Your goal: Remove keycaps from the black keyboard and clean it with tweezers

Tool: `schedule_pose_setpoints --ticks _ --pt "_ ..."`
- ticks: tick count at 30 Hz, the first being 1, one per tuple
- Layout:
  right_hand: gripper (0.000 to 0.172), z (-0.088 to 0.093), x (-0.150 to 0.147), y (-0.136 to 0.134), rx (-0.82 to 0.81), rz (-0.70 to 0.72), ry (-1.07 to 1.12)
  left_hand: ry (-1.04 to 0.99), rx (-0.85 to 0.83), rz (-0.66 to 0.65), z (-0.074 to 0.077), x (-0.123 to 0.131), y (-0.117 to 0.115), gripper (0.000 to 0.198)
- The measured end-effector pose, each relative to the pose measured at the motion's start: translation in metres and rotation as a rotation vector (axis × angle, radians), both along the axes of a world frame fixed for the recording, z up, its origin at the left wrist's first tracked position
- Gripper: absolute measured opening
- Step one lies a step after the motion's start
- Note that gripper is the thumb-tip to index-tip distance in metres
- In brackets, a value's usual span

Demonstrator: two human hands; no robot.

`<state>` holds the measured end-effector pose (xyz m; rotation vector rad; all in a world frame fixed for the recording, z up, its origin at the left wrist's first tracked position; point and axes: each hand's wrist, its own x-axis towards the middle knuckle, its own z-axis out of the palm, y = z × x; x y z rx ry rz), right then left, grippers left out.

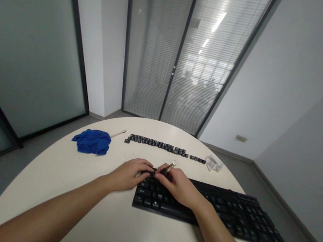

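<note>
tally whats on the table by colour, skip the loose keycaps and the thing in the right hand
Blue: 1 (crumpled blue fabric cloth)
Black: 1 (long black plastic keyboard)
Whitish: 2 (thin off-white stick, crumpled whitish wad)
Total: 4

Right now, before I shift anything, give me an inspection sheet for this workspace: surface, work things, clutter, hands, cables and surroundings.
Surface: pale table with a curved edge.
Work things: black keyboard, its right end seeming to jut past the table edge; loose keycaps lined up beyond it; slim tool.
Clutter: bunched blue cloth at left, pale stick beside it; crumpled whitish item at the keycaps' right end.
Hands: left hand at the keyboard's left end; right hand holds the slim tool over the keys.
Cables: nothing seen.
Surroundings: glass panels with blinds ahead, frosted panel left, white wall right.
</note>
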<state>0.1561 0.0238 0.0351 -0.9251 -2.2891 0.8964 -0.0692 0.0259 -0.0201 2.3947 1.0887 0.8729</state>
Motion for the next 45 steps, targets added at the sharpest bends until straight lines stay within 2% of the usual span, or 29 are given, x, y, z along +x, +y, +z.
schedule_pose_setpoints --ticks 4,13,19,24,32,37,45 --pt "0.026 -0.002 0.001 0.001 0.034 -0.003 -0.026 0.005 -0.005 0.013 -0.002 -0.001 0.002 0.026" --pt "0.032 -0.023 -0.004 0.003 0.037 -0.046 0.061 -0.047 -0.040 0.019 -0.002 0.000 0.004 0.024" --pt "0.036 -0.026 -0.013 0.008 0.005 -0.062 0.092 -0.200 -0.080 0.026 -0.005 0.000 0.010 0.021" --pt "0.038 -0.024 -0.017 0.008 -0.017 -0.069 0.085 -0.223 -0.100 0.047 -0.006 -0.001 0.011 0.024" --pt "0.026 -0.022 -0.016 -0.001 0.199 -0.109 -0.027 -0.179 -0.123 -0.021 0.001 -0.006 0.007 0.013" --pt "0.021 -0.020 -0.016 0.001 0.148 -0.050 0.012 -0.197 -0.164 -0.102 0.003 -0.011 0.007 0.017" --pt "0.020 -0.024 -0.012 0.004 0.046 -0.036 0.060 -0.211 -0.208 -0.090 0.002 -0.010 0.009 0.015"
